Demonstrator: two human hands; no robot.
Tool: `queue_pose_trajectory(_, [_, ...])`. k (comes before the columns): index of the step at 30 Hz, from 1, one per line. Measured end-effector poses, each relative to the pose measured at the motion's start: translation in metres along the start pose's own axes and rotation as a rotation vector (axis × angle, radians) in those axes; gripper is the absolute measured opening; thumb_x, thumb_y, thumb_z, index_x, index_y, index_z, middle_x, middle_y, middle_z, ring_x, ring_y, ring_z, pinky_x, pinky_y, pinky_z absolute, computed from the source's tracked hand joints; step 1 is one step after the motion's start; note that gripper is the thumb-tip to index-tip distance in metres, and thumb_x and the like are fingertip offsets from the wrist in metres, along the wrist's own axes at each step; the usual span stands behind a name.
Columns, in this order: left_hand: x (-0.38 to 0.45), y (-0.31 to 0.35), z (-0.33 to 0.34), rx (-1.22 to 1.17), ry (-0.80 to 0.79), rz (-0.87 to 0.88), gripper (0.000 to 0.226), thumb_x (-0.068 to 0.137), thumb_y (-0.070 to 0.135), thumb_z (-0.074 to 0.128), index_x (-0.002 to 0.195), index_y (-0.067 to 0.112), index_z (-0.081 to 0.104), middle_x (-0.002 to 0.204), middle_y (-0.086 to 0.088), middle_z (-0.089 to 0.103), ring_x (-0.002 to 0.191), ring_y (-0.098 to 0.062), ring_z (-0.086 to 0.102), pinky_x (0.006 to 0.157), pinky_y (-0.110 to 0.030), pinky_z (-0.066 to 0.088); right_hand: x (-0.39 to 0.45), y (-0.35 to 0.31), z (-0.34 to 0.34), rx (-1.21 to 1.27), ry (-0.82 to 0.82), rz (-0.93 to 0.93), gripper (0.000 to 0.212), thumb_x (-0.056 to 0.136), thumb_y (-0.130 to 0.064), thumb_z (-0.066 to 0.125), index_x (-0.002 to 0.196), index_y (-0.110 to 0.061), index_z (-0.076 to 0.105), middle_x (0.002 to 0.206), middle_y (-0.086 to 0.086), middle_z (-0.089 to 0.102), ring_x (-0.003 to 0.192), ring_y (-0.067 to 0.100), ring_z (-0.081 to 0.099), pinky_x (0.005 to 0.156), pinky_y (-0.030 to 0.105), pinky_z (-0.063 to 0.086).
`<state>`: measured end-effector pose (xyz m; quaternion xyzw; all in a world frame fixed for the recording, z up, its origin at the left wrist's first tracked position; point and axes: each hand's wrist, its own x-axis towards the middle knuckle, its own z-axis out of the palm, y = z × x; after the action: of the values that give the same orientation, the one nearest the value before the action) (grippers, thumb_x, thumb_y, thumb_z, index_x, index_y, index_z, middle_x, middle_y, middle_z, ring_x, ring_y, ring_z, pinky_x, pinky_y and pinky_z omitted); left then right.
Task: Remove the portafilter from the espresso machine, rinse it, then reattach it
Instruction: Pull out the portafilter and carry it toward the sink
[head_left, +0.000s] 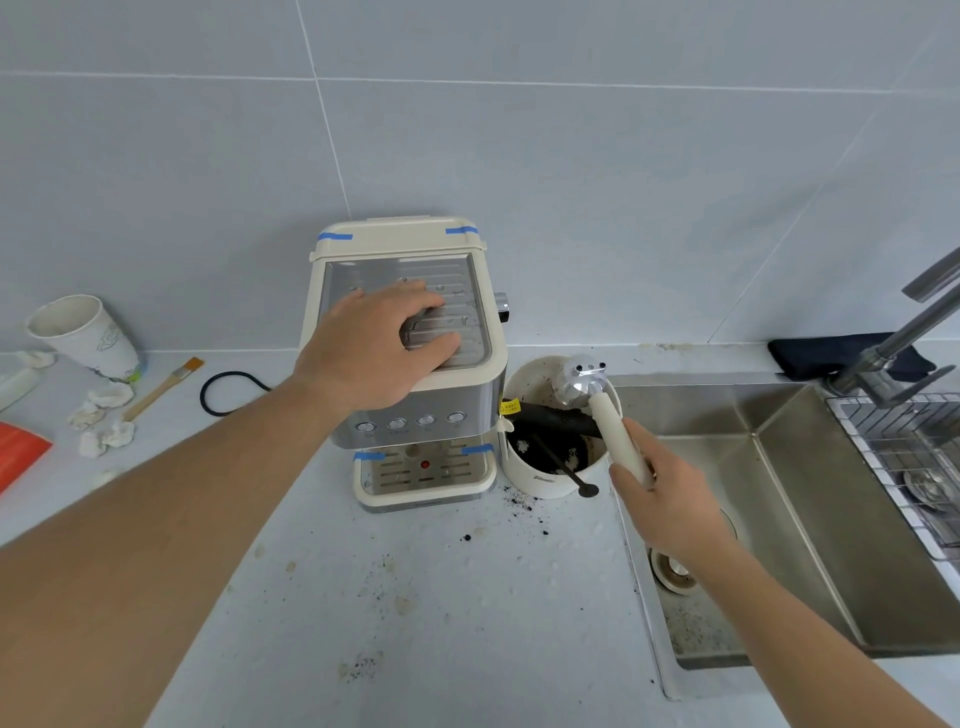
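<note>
**Portafilter out, upside down over the knock box**

Lower right of centre, the right hand (655, 499) grips the portafilter (597, 400) by its cream handle; its long axis runs up-left, head over the knock box (545, 480), sink (779, 499) just right. Farther back, the left hand (374, 343) presses spread on the espresso machine (410, 364).

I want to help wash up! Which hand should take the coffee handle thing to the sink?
The right hand, probably. It already holds the portafilter by its cream handle over the knock box, right beside the sink. The left hand rests on top of the espresso machine, farther away.
</note>
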<state>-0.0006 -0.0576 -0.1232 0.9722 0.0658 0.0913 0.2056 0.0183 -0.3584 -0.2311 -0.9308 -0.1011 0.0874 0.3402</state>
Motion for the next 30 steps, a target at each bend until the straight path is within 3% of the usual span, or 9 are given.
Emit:
queue_pose_trajectory(7, [0.0,-0.001,-0.001,0.001,0.007,-0.013,0.046,0.087,0.052,0.055,0.127,0.03,0.057,0.131,0.008,0.058,0.11,-0.025,0.051,0.093,-0.033,0.034,0.002,0.002,0.009,-0.132,-0.062,0.027,0.054,0.097,-0.027,0.047,0.151,-0.029,0.038,0.083,0.004,0.064,0.068,0.018,0.059,0.054,0.028,0.042])
queue_pose_trajectory(12, [0.0,0.0,0.002,0.008,0.008,-0.013,0.048,0.087,0.055,0.054,0.128,0.031,0.055,0.134,0.011,0.056,0.113,-0.024,0.051,0.097,-0.038,0.037,0.002,0.0,0.008,-0.101,-0.044,0.018,0.052,0.097,-0.025,0.048,0.149,-0.026,0.042,0.082,0.005,0.065,0.071,0.022,0.061,0.062,0.036,0.051])
queue_pose_trajectory(17, [0.001,-0.002,0.002,0.01,0.008,-0.021,0.049,0.086,0.057,0.054,0.128,0.033,0.055,0.138,0.012,0.054,0.115,-0.024,0.05,0.099,-0.04,0.037,-0.001,-0.002,0.006,-0.045,0.043,-0.036,0.037,0.096,-0.021,0.049,0.132,-0.031,0.051,0.071,0.006,0.062,0.063,0.025,0.059,0.05,0.033,0.045])
queue_pose_trajectory(22, [0.001,0.0,0.002,0.009,0.015,-0.005,0.047,0.087,0.054,0.054,0.127,0.031,0.056,0.132,0.009,0.058,0.11,-0.024,0.051,0.091,-0.035,0.035,-0.002,0.005,0.021,-0.222,-0.042,-0.016,0.045,0.093,-0.027,0.043,0.138,-0.024,0.043,0.074,0.003,0.058,0.062,0.021,0.054,0.054,0.033,0.044])
queue_pose_trajectory(26, [0.001,-0.001,0.002,0.005,0.01,-0.014,0.049,0.086,0.055,0.054,0.129,0.032,0.055,0.135,0.011,0.056,0.113,-0.024,0.051,0.097,-0.037,0.036,0.002,0.003,0.017,-0.204,-0.032,-0.017,0.046,0.095,-0.025,0.046,0.141,-0.025,0.043,0.077,0.002,0.061,0.068,0.024,0.058,0.057,0.033,0.044])
queue_pose_trajectory(30, [0.001,-0.003,0.003,0.005,0.008,-0.019,0.05,0.085,0.058,0.053,0.129,0.033,0.054,0.137,0.012,0.054,0.115,-0.024,0.051,0.099,-0.041,0.037,-0.003,0.001,0.013,-0.098,0.039,-0.038,0.045,0.095,-0.023,0.047,0.14,-0.028,0.045,0.07,0.005,0.06,0.059,0.023,0.058,0.05,0.035,0.047])
